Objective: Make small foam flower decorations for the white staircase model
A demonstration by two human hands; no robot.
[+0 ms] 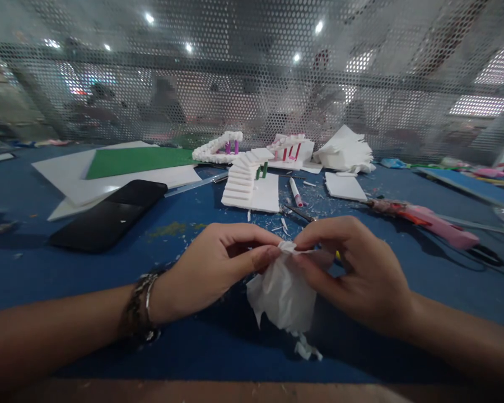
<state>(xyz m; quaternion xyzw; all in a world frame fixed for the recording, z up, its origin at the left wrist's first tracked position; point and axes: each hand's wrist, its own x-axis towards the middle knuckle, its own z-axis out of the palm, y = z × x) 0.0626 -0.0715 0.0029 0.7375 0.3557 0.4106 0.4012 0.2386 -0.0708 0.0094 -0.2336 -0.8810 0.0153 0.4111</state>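
Between my two hands hangs a thin, crumpled white tissue (286, 296), gathered at its top edge. My left hand (222, 263) pinches that gathered edge between thumb and forefinger. From the other side my right hand (353, 268) pinches the same bunched part, its fingertips almost meeting those of the left. Under the hanging tissue a small twisted shred of white paper (307, 348) shows near the table's front. Beyond my hands stands a small white staircase model (240, 182) with green posts on a white base.
A black phone (109, 215) lies left, beside white sheets and a green sheet (145, 159). A pink glue gun (437, 224) with a cable lies right. Further back are a marker (295, 192), a tissue stack (345, 150), more small models and a perforated metal screen (252, 73).
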